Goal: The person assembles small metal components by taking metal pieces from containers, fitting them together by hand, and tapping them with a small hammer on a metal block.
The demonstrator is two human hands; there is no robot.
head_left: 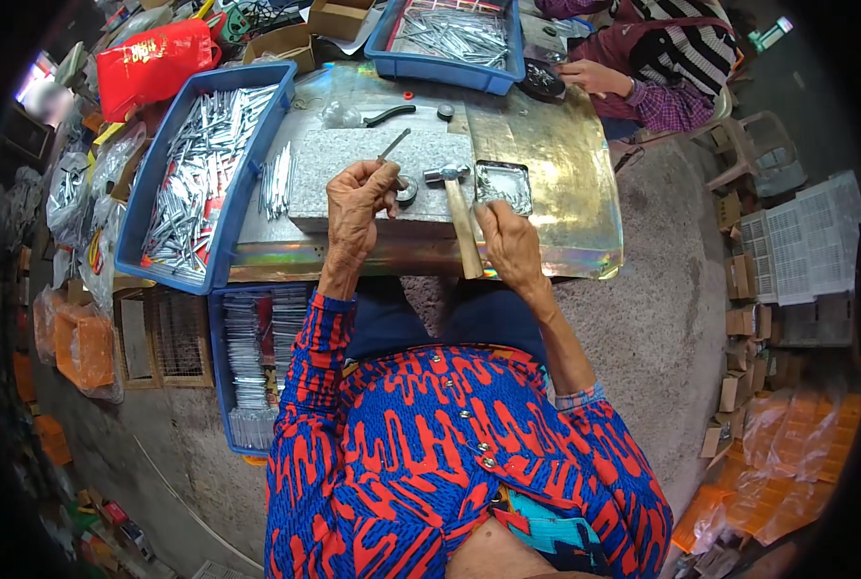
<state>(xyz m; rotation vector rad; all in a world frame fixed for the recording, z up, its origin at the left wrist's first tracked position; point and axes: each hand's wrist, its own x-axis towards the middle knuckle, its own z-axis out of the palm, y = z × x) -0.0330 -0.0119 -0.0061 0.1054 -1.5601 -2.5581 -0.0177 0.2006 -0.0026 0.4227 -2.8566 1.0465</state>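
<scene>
My left hand [358, 207] is closed around a thin metal rod [393, 146], which points up and to the right above a grey stone block [329, 159]. Just beside its fingers is a small round metal and dark piece [407, 190]. A hammer [461, 217] with a wooden handle lies across the block, its handle reaching past the front edge. My right hand [512, 246] is closed, fingers curled together, at the near edge of a small black tray [529, 196] of tiny parts. Whatever those fingers hold is hidden.
Slim metal pieces fill a blue tray [282, 82] at left and another blue tray [377, 60] at the back. Black-handled pliers [390, 116] lie behind the block. A lower blue crate [220, 362] stands by my left arm. At far right a co-worker's hand [596, 77] is busy.
</scene>
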